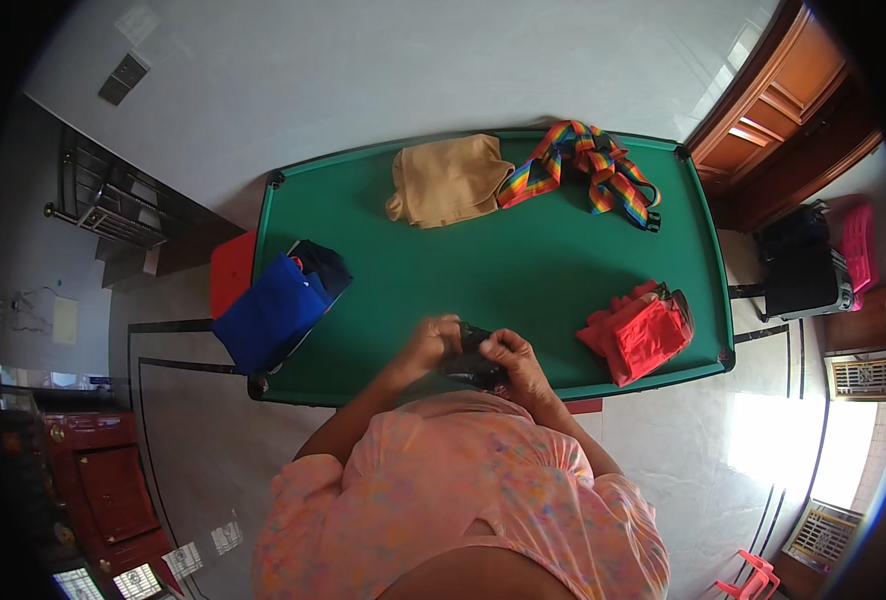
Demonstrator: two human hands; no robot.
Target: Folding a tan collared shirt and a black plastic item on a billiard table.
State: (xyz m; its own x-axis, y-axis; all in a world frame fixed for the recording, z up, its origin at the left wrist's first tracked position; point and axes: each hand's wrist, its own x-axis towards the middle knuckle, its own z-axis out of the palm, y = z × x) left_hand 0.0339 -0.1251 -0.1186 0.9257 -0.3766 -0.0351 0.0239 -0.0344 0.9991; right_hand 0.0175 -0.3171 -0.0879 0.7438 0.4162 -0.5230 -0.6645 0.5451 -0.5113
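Note:
My left hand (437, 346) and my right hand (516, 363) are close together over the near edge of a green pool table (413, 277). Between them is a crumpled black item (476, 361), thin like a plastic bag or cloth. Fingers of both hands pinch its upper edge. The lower part hangs close to my body, and my right hand hides some of it. To the right lies a folded red cloth (642, 334) with a dark trim. On the left a blue folded fabric piece (270, 311) rests beside dark navy cloth (324, 268), overhanging the table's rail.
Folded tan cloth (447, 180) lies at the far rail. Next to it is a rainbow-striped strap (597, 161) with a black buckle (651, 221). A red stool (231, 274) stands against the table's left side. Black luggage (807, 281) stands beyond the right end.

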